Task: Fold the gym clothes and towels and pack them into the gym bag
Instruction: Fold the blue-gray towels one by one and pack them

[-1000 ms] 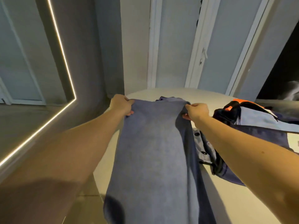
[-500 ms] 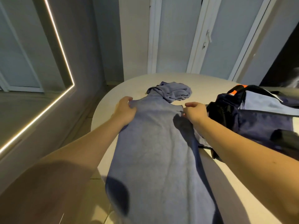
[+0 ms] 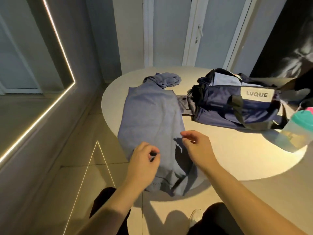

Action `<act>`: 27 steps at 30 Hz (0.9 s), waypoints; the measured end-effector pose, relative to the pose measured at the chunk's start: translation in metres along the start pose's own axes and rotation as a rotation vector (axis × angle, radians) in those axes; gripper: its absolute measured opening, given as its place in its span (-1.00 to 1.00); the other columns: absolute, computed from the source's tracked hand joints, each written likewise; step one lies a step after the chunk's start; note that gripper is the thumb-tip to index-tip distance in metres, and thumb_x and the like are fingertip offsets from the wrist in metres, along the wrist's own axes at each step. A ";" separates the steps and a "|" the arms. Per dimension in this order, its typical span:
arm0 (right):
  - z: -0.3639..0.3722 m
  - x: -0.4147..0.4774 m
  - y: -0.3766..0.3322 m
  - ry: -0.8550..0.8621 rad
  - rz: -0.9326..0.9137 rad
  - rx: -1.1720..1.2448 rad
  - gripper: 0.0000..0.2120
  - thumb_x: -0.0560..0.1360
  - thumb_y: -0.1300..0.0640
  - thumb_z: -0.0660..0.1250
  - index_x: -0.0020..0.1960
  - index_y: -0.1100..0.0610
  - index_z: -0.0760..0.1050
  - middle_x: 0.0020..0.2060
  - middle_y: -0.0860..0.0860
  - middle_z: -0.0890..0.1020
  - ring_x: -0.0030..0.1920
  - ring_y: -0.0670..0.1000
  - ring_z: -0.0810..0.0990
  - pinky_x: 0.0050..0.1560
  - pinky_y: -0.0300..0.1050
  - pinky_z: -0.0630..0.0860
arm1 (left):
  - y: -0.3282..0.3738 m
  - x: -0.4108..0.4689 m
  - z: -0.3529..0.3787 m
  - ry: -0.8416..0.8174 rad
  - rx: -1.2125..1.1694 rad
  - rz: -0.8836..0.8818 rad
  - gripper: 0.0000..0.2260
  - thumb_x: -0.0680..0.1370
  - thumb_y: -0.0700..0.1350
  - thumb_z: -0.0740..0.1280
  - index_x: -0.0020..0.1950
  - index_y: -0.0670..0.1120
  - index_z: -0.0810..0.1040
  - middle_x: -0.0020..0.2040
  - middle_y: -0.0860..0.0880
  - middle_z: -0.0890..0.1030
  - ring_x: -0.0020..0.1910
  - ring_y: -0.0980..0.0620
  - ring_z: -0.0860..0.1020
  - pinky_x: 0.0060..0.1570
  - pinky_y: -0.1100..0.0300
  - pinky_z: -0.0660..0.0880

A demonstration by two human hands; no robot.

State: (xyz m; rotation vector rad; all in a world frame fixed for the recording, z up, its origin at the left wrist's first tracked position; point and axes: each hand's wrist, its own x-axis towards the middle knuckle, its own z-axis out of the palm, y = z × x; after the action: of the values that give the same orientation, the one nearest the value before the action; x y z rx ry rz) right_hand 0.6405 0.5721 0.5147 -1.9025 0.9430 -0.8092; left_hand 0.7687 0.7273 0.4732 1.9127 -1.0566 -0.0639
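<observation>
A long blue-grey towel (image 3: 150,116) lies flat and lengthwise on the round white table (image 3: 245,163). Its far end is bunched up and its near end hangs over the table's edge. My left hand (image 3: 144,161) hovers over the towel's near left part, fingers loosely curled and holding nothing. My right hand (image 3: 194,145) hovers at the towel's near right edge, fingers relaxed. The navy gym bag (image 3: 237,107), labelled LVQUE, lies on the table's right side. A grey buttoned garment (image 3: 183,104) peeks out between towel and bag.
A clear bottle with a teal lid (image 3: 298,131) stands at the table's right edge. A wall with a lit strip (image 3: 55,102) runs along the left. White doors stand behind the table. My legs and a shoe show below, on the tiled floor.
Both hands let go of the towel's far end and drew back toward me. The towel now lies spread on the table, and the view has tipped downward.
</observation>
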 end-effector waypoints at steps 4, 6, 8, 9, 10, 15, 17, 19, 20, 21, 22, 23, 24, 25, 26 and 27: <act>-0.019 -0.062 0.024 0.124 -0.076 -0.060 -0.82 0.54 0.26 0.36 0.04 0.02 0.62 0.01 -0.07 0.58 -0.01 -0.24 0.56 0.02 -0.41 0.45 | 0.022 -0.047 0.028 -0.076 0.004 0.037 -0.91 0.50 -0.14 0.44 -0.13 0.02 0.56 -0.10 0.16 0.46 -0.10 0.16 0.45 -0.09 0.35 0.41; -0.023 -0.090 0.033 0.168 -0.107 -0.069 -0.83 0.53 0.26 0.39 0.03 0.02 0.60 -0.03 -0.06 0.56 -0.02 -0.28 0.53 -0.05 -0.51 0.38 | 0.028 -0.062 0.041 -0.126 -0.010 0.032 -0.94 0.51 -0.12 0.44 -0.08 0.01 0.58 -0.08 0.15 0.47 -0.10 0.16 0.47 -0.07 0.24 0.48; -0.023 -0.110 0.042 0.151 -0.133 -0.089 -0.81 0.53 0.25 0.40 0.06 0.00 0.61 -0.04 -0.11 0.51 -0.01 -0.24 0.52 -0.04 -0.50 0.37 | 0.035 -0.070 0.047 -0.193 -0.039 -0.037 -0.91 0.53 -0.07 0.42 0.01 0.02 0.59 -0.03 0.15 0.49 -0.10 0.15 0.51 -0.05 0.14 0.53; -0.022 -0.116 0.046 0.124 -0.152 -0.109 -0.77 0.53 0.27 0.39 0.10 -0.01 0.61 -0.02 -0.13 0.48 0.01 -0.20 0.51 -0.01 -0.46 0.38 | 0.037 -0.072 0.050 -0.222 -0.034 -0.066 -0.88 0.54 -0.05 0.42 0.06 0.03 0.59 -0.01 0.15 0.50 -0.10 0.15 0.52 -0.04 0.11 0.54; -0.021 -0.121 0.051 0.088 -0.183 -0.139 -0.71 0.52 0.31 0.38 0.13 -0.01 0.62 0.00 -0.13 0.45 0.04 -0.16 0.50 0.05 -0.40 0.39 | 0.040 -0.072 0.052 -0.247 -0.003 -0.086 -0.84 0.54 -0.03 0.42 0.10 0.03 0.58 0.00 0.14 0.52 -0.09 0.15 0.53 -0.03 0.10 0.55; -0.025 -0.123 0.059 -0.077 -0.373 -0.231 -0.49 0.42 0.49 0.37 0.23 0.04 0.62 0.30 -0.07 0.44 0.33 -0.02 0.45 0.27 -0.16 0.47 | 0.045 -0.074 0.055 -0.275 0.144 -0.060 -0.96 0.50 -0.09 0.43 -0.09 0.00 0.59 -0.16 0.11 0.53 -0.10 0.06 0.50 -0.04 0.02 0.53; -0.029 -0.122 0.055 -0.184 -0.403 -0.187 -0.47 0.46 0.47 0.34 0.32 0.03 0.57 0.37 -0.12 0.42 0.39 -0.11 0.42 0.32 -0.20 0.44 | 0.047 -0.077 0.052 -0.262 0.145 -0.046 -0.93 0.52 -0.11 0.39 -0.14 0.02 0.54 -0.17 0.10 0.52 -0.10 0.07 0.49 -0.07 0.06 0.51; -0.034 -0.120 0.050 -0.305 -0.408 -0.130 -0.42 0.47 0.46 0.32 0.38 0.00 0.51 0.31 -0.16 0.48 0.34 -0.15 0.47 0.30 -0.25 0.44 | 0.052 -0.081 0.047 -0.233 0.067 -0.062 -0.93 0.54 -0.09 0.37 -0.12 0.04 0.51 -0.19 0.11 0.56 -0.16 0.11 0.53 -0.15 0.09 0.52; -0.037 -0.118 0.049 -0.343 -0.407 -0.124 -0.42 0.48 0.44 0.33 0.39 -0.02 0.50 0.22 -0.16 0.52 0.25 -0.15 0.51 0.23 -0.29 0.45 | 0.054 -0.082 0.044 -0.223 0.012 -0.081 -0.93 0.55 -0.09 0.37 -0.10 0.05 0.51 -0.21 0.10 0.58 -0.19 0.12 0.56 -0.18 0.10 0.53; -0.039 -0.116 0.048 -0.357 -0.406 -0.138 -0.47 0.50 0.40 0.35 0.36 -0.04 0.51 0.11 -0.16 0.53 0.14 -0.15 0.54 0.14 -0.34 0.44 | 0.056 -0.084 0.042 -0.213 -0.042 -0.096 -0.93 0.56 -0.08 0.38 -0.08 0.06 0.52 -0.22 0.09 0.60 -0.21 0.13 0.58 -0.21 0.11 0.54; -0.041 -0.114 0.047 -0.352 -0.404 -0.154 -0.54 0.51 0.36 0.37 0.31 -0.04 0.55 0.02 -0.15 0.53 0.04 -0.14 0.54 0.06 -0.37 0.43 | 0.057 -0.085 0.041 -0.210 -0.081 -0.107 -0.92 0.55 -0.08 0.40 -0.07 0.07 0.52 -0.22 0.10 0.60 -0.20 0.13 0.58 -0.21 0.12 0.54; -0.043 -0.113 0.045 -0.328 -0.398 -0.153 -0.61 0.52 0.34 0.38 0.23 -0.04 0.60 -0.04 -0.15 0.52 -0.02 -0.13 0.54 0.01 -0.38 0.42 | 0.057 -0.086 0.040 -0.215 -0.106 -0.114 -0.91 0.54 -0.08 0.42 -0.06 0.07 0.52 -0.21 0.10 0.60 -0.19 0.13 0.58 -0.21 0.13 0.54; -0.045 -0.112 0.043 -0.289 -0.389 -0.127 -0.68 0.52 0.32 0.40 0.15 -0.04 0.64 -0.07 -0.15 0.53 -0.04 -0.11 0.55 -0.03 -0.38 0.42 | 0.056 -0.087 0.041 -0.226 -0.113 -0.117 -0.90 0.52 -0.09 0.43 -0.06 0.07 0.53 -0.20 0.10 0.59 -0.18 0.12 0.57 -0.21 0.14 0.52; -0.046 -0.111 0.042 -0.249 -0.375 -0.088 -0.73 0.52 0.31 0.41 0.07 -0.03 0.66 -0.09 -0.15 0.55 -0.06 -0.10 0.57 -0.05 -0.37 0.42 | 0.055 -0.088 0.041 -0.233 -0.105 -0.111 -0.90 0.50 -0.10 0.44 -0.06 0.05 0.56 -0.20 0.10 0.57 -0.18 0.11 0.55 -0.21 0.15 0.49; -0.047 -0.110 0.040 -0.219 -0.351 -0.043 -0.77 0.52 0.30 0.41 0.01 -0.03 0.66 -0.11 -0.15 0.57 -0.07 -0.08 0.58 -0.07 -0.36 0.43 | 0.053 -0.088 0.043 -0.227 -0.093 -0.100 -0.92 0.49 -0.10 0.45 -0.08 0.04 0.58 -0.18 0.11 0.55 -0.18 0.11 0.52 -0.20 0.19 0.45; -0.047 -0.110 0.039 -0.197 -0.314 -0.006 -0.77 0.52 0.30 0.41 -0.04 -0.03 0.66 -0.13 -0.16 0.60 -0.08 -0.08 0.60 -0.08 -0.35 0.45 | 0.052 -0.088 0.043 -0.206 -0.091 -0.094 -0.93 0.49 -0.10 0.46 -0.10 0.03 0.61 -0.17 0.12 0.53 -0.16 0.12 0.50 -0.17 0.23 0.42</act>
State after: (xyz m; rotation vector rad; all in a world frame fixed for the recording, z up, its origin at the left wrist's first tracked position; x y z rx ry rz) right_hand 0.5348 0.6320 0.4815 -2.1220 0.5347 -0.7794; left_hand 0.6613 0.7481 0.4554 1.9020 -1.0789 -0.3634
